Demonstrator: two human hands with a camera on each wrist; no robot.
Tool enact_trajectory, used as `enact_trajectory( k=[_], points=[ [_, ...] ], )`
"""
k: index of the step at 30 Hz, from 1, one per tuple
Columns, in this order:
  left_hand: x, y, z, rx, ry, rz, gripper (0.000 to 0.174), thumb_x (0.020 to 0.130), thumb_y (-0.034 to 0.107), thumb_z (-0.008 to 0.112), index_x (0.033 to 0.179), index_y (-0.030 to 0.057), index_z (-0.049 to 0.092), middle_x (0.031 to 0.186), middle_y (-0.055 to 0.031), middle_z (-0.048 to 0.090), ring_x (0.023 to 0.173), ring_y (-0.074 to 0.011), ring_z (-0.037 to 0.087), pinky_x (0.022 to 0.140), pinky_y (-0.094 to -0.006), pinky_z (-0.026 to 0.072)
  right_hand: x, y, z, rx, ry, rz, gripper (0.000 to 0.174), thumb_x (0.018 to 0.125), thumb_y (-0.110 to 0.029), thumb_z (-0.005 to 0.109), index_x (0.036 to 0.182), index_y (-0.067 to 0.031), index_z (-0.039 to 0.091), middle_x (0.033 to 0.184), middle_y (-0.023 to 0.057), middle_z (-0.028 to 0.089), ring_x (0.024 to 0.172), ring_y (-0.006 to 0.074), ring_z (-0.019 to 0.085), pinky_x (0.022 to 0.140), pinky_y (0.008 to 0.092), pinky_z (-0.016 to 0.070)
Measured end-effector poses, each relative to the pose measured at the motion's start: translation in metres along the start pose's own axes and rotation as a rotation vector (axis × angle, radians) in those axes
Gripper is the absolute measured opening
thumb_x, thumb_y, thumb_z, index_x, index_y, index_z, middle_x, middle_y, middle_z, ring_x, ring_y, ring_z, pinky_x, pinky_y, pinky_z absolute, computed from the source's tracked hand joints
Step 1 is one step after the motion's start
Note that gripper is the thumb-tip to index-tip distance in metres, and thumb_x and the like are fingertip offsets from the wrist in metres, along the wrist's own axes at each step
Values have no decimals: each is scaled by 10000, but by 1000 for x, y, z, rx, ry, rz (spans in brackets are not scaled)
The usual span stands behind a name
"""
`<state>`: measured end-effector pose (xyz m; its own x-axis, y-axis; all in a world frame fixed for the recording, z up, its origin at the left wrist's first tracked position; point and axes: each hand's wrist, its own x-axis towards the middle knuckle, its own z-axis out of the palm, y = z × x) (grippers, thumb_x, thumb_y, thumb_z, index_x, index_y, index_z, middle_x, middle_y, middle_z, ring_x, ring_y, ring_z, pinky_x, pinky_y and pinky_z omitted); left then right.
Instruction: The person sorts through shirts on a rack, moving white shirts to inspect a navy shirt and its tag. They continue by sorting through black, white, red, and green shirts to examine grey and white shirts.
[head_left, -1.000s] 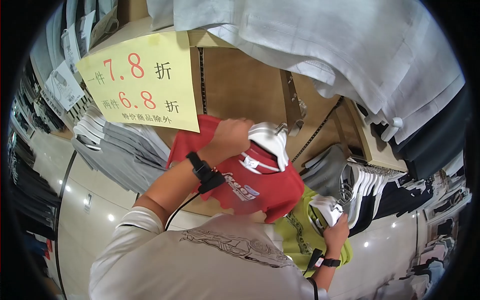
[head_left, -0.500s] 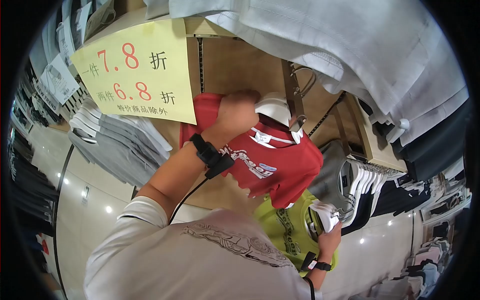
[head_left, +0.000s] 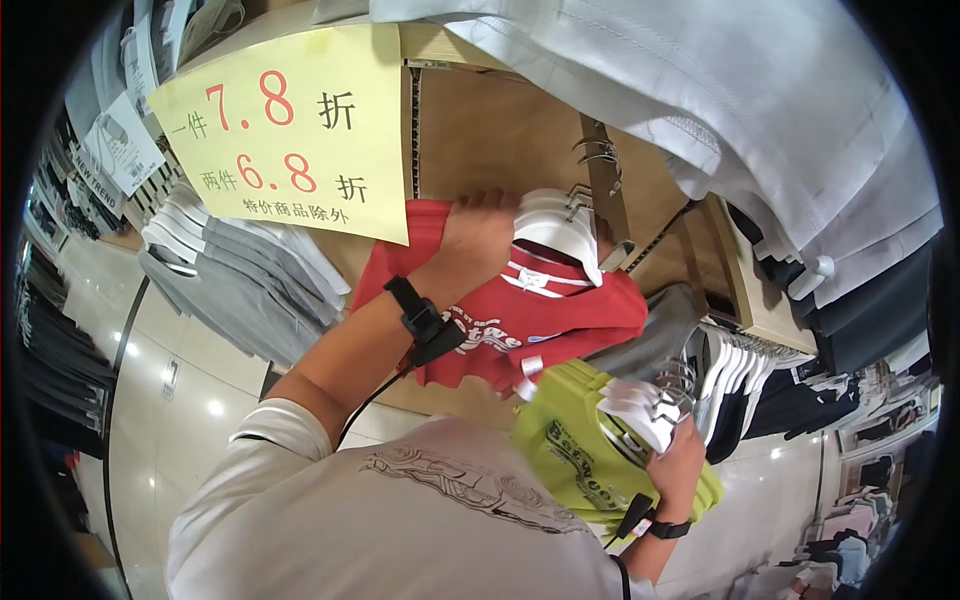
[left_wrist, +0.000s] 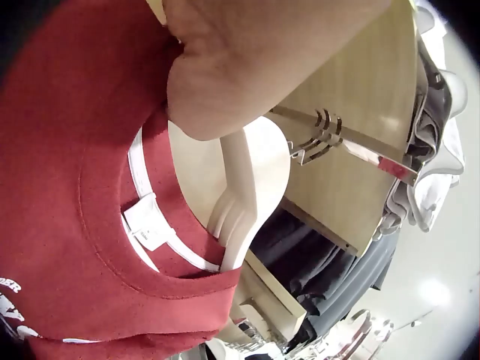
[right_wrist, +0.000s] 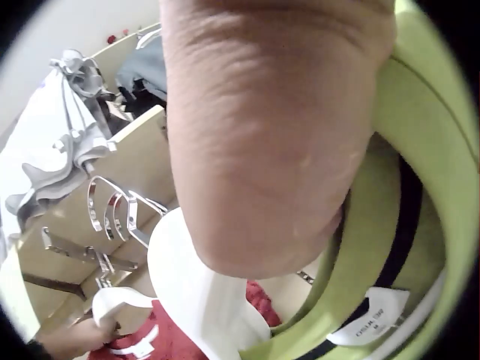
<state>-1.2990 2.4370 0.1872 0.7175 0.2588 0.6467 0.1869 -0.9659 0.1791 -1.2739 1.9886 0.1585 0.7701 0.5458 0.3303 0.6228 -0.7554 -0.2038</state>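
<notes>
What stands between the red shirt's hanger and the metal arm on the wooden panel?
Nothing visible does. The left hand holds the white hanger of the red shirt right beside the metal arm, with no other garment between them.

The red T-shirt [head_left: 570, 315] bears white lettering, its hanger [head_left: 555, 222] is white, the lime-green T-shirts [head_left: 570, 450] carry dark print.

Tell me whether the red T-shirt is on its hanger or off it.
On it: the white hanger passes through the collar of the red T-shirt, and the left hand grips its top.
</notes>
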Motion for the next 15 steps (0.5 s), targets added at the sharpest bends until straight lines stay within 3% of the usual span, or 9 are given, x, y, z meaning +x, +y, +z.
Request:
enact_trajectory(
  k=[6, 7, 9, 11, 12, 14, 15],
  points=[
    [-9, -17, 29, -94, -97, 75, 528, 803, 28, 561, 1329, 2, 519, 1240, -251, 593, 1163, -435, 571, 991, -525, 450, 55, -29, -38, 2, 104, -310, 513, 649, 14, 671, 1140, 25, 521, 911, 251, 599, 862, 495, 571, 746, 535, 457],
    [-9, -18, 32, -148, -121, 97, 543, 841, 71, 578, 1372, 6, 487, 1285, -262, 562, 1220, -442, 532, 1033, -531, 421, 67, -41, -53, -1, 51, -329, 549, 759, -63, 653, 1278, 39, 507, 919, 259, 623, 862, 497, 592, 764, 540, 472],
    [-10, -17, 28, -203, -144, 129, 566, 878, 114, 594, 1416, 9, 456, 1331, -273, 531, 1277, -449, 492, 1074, -536, 392, 91, -52, -58, 77, 69, -370, 538, 752, -60, 655, 1268, 6, 516, 946, 261, 633, 891, 503, 594, 778, 536, 474],
    [-7, -14, 15, -415, -373, 59, 635, 924, 247, 658, 1466, 14, 424, 1365, -272, 515, 1327, -431, 456, 1117, -517, 358, 113, -69, -63, 130, 68, -387, 526, 738, -45, 651, 1249, -17, 528, 965, 262, 637, 917, 507, 594, 791, 526, 482],
    [-7, -12, 8, -409, -368, 69, 635, 924, 247, 658, 1466, 14, 424, 1365, -272, 515, 1327, -431, 456, 1117, -517, 358, 123, -78, -67, 142, 57, -379, 517, 729, -36, 647, 1235, -26, 537, 972, 262, 637, 931, 509, 596, 799, 519, 488],
    [-9, -7, -3, -618, -368, 21, 712, 959, 312, 690, 1503, -29, 382, 1456, -263, 464, 1355, -375, 473, 1146, -424, 372, 147, -84, -57, 199, 92, -420, 515, 711, -18, 641, 1218, -29, 550, 993, 262, 641, 951, 505, 598, 818, 509, 496],
    [-11, -7, -4, -726, -314, -6, 652, 1023, 351, 604, 1511, -24, 392, 1477, -232, 471, 1397, -321, 448, 1158, -386, 361, 158, -85, -51, 208, 70, -431, 535, 688, -13, 658, 1208, -21, 532, 970, 268, 641, 936, 499, 605, 808, 525, 493]
  ],
)
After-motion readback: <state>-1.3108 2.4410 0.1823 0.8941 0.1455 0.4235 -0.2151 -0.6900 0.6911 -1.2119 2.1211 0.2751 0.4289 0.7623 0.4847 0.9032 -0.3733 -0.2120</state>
